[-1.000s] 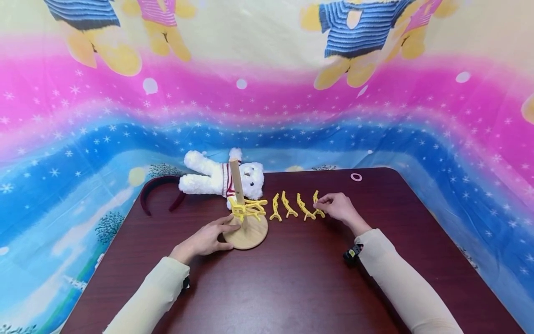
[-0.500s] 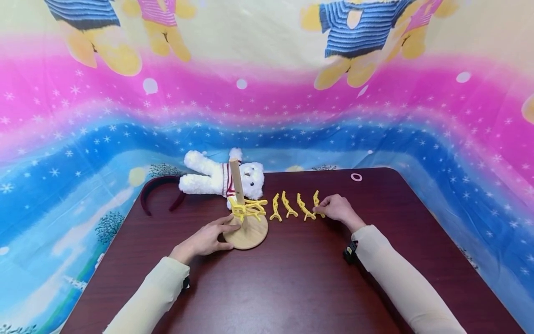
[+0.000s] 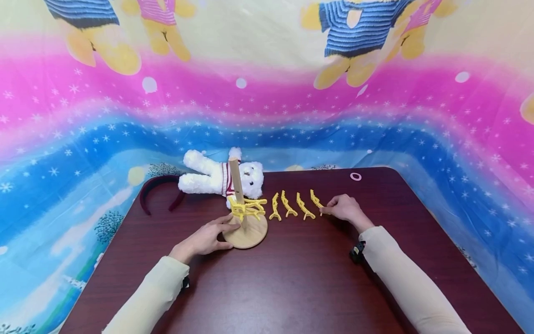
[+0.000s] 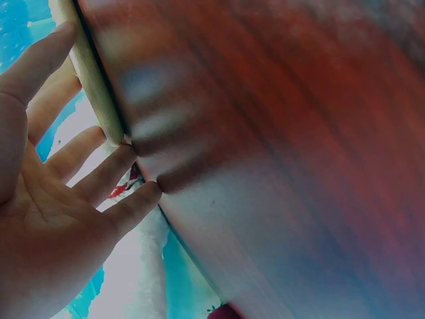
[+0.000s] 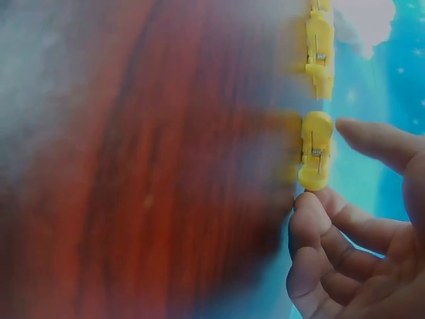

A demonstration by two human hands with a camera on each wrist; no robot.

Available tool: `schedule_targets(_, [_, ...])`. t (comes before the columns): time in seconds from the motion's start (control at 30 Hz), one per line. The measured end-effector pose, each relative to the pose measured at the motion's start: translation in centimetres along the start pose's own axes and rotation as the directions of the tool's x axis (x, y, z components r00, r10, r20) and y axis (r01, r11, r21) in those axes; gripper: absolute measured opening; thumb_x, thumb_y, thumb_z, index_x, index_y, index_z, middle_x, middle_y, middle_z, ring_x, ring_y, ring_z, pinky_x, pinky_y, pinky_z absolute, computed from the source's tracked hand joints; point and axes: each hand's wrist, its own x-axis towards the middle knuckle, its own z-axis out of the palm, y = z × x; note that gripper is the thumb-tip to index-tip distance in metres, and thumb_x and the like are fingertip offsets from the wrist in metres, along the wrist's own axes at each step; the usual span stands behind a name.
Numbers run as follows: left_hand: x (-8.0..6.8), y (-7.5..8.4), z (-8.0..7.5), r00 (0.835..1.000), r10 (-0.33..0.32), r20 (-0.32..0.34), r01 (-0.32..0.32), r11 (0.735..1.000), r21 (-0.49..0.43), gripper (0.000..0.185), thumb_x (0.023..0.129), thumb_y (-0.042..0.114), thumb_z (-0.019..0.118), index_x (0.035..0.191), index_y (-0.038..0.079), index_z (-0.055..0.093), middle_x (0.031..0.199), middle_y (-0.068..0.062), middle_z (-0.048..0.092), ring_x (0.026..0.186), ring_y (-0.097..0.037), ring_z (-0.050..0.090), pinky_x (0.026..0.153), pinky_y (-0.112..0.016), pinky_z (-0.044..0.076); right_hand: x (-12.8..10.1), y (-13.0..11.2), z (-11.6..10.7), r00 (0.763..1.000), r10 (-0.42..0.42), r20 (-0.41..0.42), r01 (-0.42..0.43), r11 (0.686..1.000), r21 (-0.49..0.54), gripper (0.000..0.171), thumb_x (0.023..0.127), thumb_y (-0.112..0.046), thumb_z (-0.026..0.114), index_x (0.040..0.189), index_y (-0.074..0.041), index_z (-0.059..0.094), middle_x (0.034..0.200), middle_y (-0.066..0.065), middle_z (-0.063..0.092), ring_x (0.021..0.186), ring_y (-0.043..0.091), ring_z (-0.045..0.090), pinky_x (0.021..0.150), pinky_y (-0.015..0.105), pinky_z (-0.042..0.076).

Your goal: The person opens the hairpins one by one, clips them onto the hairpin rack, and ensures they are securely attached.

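A wooden stand [image 3: 246, 235] with an upright peg carries several yellow clips [image 3: 247, 208] at the peg's foot. My left hand [image 3: 225, 227] lies flat against the stand's round base [image 4: 93, 73], fingers straight. Three yellow clips [image 3: 289, 205] lie in a row on the table to the right of the stand. My right hand [image 3: 329, 211] holds the near end of the rightmost clip [image 3: 315, 200], which lies slanted. In the right wrist view that clip [image 5: 315, 149] sits between my thumb and curled forefinger [image 5: 309, 203].
A white teddy bear [image 3: 217, 176] lies behind the stand, with a dark red headband [image 3: 155, 189] to its left. A small pink ring [image 3: 356, 176] sits at the far right of the dark wooden table [image 3: 292, 283]. A colourful printed cloth hangs all around.
My right hand has shifted slightly right and turned the rightmost clip, which now slants away from the row. The left hand and the stand have not moved.
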Motion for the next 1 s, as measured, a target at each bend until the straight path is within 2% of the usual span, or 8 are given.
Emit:
schedule_targets(0.23, [0.04, 0.02, -0.12, 1.000, -0.002, -0.003, 0.002, 1.000, -0.001, 0.056, 0.083, 0.032, 0.070, 0.136, 0.020, 0.052, 0.152, -0.014, 0.032, 0.132, -0.036, 0.040, 0.102, -0.050, 0.039, -0.19, 0.01, -0.14, 1.000, -0.013, 0.020, 0.013, 1.000, -0.026, 0.047, 0.071, -0.058, 0.072, 0.094, -0.017, 0.069, 0.095, 0.003, 0.065, 0.079, 0.021, 0.055, 0.063, 0.032, 0.043])
schedule_targets(0.47, [0.03, 0.01, -0.10, 1.000, -0.002, -0.004, 0.002, 1.000, 0.001, 0.057, 0.083, 0.033, 0.070, 0.135, 0.021, 0.052, 0.152, -0.013, 0.032, 0.132, -0.035, 0.041, 0.101, -0.049, 0.039, -0.32, -0.31, 0.10, 1.000, 0.005, -0.011, -0.006, 0.995, -0.096, 0.053, 0.064, -0.064, 0.074, 0.091, -0.019, 0.066, 0.091, 0.001, 0.063, 0.080, 0.022, 0.055, 0.064, 0.035, 0.041])
schedule_targets(0.63, [0.04, 0.00, -0.10, 1.000, 0.000, -0.008, 0.000, 1.000, -0.004, 0.057, 0.082, 0.033, 0.071, 0.135, 0.020, 0.053, 0.151, -0.013, 0.032, 0.132, -0.035, 0.041, 0.101, -0.049, 0.039, -0.23, -0.38, 0.22, 1.000, 0.012, -0.021, -0.014, 0.991, -0.130, 0.048, 0.066, -0.059, 0.075, 0.087, -0.017, 0.065, 0.087, 0.001, 0.063, 0.077, 0.021, 0.055, 0.061, 0.034, 0.040])
schedule_targets(0.8, [0.02, -0.04, -0.04, 1.000, -0.001, -0.006, 0.001, 1.000, -0.004, 0.057, 0.082, 0.033, 0.071, 0.135, 0.020, 0.053, 0.151, -0.013, 0.032, 0.132, -0.035, 0.041, 0.101, -0.049, 0.039, -0.18, -0.26, 0.09, 0.999, 0.000, -0.033, -0.004, 0.994, -0.112, 0.041, 0.069, -0.052, 0.076, 0.086, -0.015, 0.068, 0.087, 0.003, 0.065, 0.076, 0.022, 0.055, 0.062, 0.034, 0.042])
schedule_targets(1.0, [0.01, -0.06, -0.02, 1.000, -0.004, 0.001, 0.004, 1.000, -0.006, 0.058, 0.082, 0.033, 0.071, 0.136, 0.020, 0.052, 0.152, -0.013, 0.032, 0.132, -0.035, 0.041, 0.101, -0.049, 0.039, -0.27, 0.04, -0.29, 0.999, 0.014, -0.049, -0.020, 0.993, -0.117, 0.042, 0.072, -0.055, 0.072, 0.097, -0.021, 0.069, 0.096, 0.004, 0.065, 0.085, 0.025, 0.055, 0.066, 0.040, 0.039])
